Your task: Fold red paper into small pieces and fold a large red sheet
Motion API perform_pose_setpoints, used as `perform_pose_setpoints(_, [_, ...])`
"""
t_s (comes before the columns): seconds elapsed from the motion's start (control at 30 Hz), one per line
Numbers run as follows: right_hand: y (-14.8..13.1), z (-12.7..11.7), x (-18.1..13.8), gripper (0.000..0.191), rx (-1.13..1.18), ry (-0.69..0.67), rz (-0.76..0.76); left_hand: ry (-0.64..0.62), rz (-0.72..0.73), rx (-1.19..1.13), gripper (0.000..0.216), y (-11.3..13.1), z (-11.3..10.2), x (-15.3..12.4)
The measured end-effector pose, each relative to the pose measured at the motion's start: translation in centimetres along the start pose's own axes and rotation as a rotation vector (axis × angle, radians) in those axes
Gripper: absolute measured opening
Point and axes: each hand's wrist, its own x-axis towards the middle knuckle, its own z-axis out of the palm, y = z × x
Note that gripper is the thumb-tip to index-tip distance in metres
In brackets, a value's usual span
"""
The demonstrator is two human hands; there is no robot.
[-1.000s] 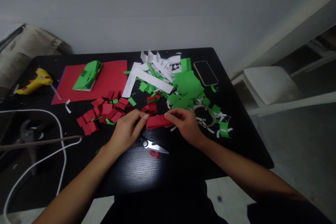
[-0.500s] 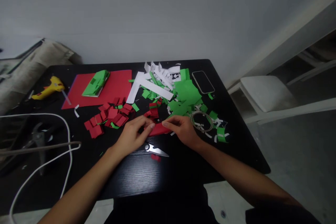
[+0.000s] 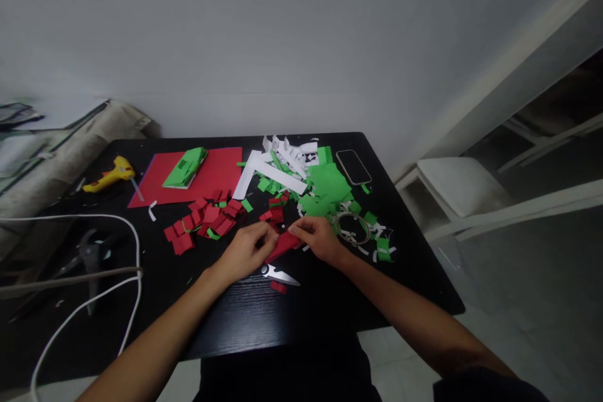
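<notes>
Red paper strip [image 3: 281, 246] is held near the centre of the frame, tilted so that its right end sits higher. Its left end is pinched between thumb and fingers of the left hand [image 3: 247, 252]; its right end is pinched in the same manner by the right hand [image 3: 319, 240]. Scissors [image 3: 281, 275] are laid just below the strip, blades directed to the right; their handles cannot be made out. Small red scraps [image 3: 278, 287] are located beneath the blades. Red paper pieces [image 3: 207, 220], mixed with some green, are heaped left of centre. At the upper left, a green paper bundle [image 3: 184, 168] is placed on a red sheet [image 3: 221, 173], and a yellow glue gun [image 3: 111, 176] is positioned beside it. White paper strips [image 3: 277, 174] and green paper [image 3: 330, 183] are piled above the hands. A phone [image 3: 354, 167] is set right of the pile; a ring [image 3: 369, 232] is found lower, among scraps. At the left edge, a white cable [image 3: 138, 251] is looped across the black table [image 3: 343, 301]
</notes>
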Motion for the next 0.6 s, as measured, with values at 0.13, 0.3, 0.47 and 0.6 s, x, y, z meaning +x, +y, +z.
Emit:
perform_pose_setpoints(0.13, [0.0, 0.1, 0.1, 0.033, -0.008, 0.004, -0.004, 0.003, -0.018, -0.033, 0.022, -0.3, 0.2, 0.1])
perform_pose_setpoints(0.3, [0.1, 0.3, 0.1, 0.033, -0.023, -0.006, -0.011, 0.015, -0.018, -0.095, 0.019, 0.0, 0.4, 0.0])
perform_pose_setpoints(0.47, [-0.4, 1.1, 0.2, 0.033, -0.01, 0.002, -0.028, 0.101, -0.06, -0.192, 0.018, -0.1, 0.5, 0.1])
perform_pose_setpoints(0.6, [-1.5, 2.3, 1.1, 0.039, 0.009, 0.001, -0.059, 0.251, -0.152, -0.321, 0.026, -1.0, 0.3, 0.5])
